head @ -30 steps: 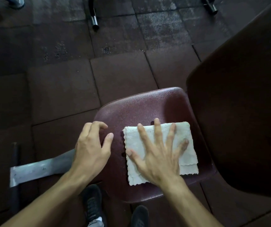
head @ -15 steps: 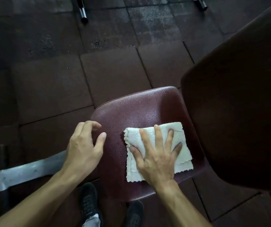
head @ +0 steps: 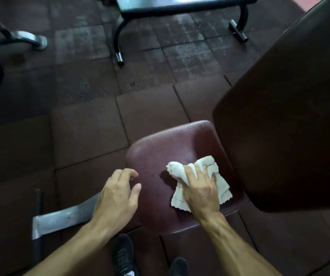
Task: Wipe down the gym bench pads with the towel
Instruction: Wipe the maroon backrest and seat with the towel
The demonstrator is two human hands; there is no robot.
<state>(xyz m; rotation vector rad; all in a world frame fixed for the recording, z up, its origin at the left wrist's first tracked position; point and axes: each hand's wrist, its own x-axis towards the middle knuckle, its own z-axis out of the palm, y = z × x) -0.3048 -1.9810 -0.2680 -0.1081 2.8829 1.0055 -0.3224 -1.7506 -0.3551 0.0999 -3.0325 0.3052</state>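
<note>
A small maroon seat pad [head: 166,152] of the gym bench lies below me, with the large dark back pad [head: 291,116] rising at the right. A white towel [head: 177,169] lies bunched on the seat pad. My right hand [head: 200,188] grips the towel, fingers curled into the cloth. My left hand [head: 118,196] hovers at the seat pad's left edge, fingers loosely curled and holding nothing.
A grey metal frame foot [head: 60,218] of the bench lies on the dark rubber floor tiles at lower left. Another bench with black tube legs [head: 120,40] stands at the top. A chrome machine foot [head: 34,39] sits top left. My dark shoes [head: 123,253] show below the seat.
My right hand went from pressing flat on the spread towel to gathering it into a bunch. The view has tilted up, bringing the far bench into sight.
</note>
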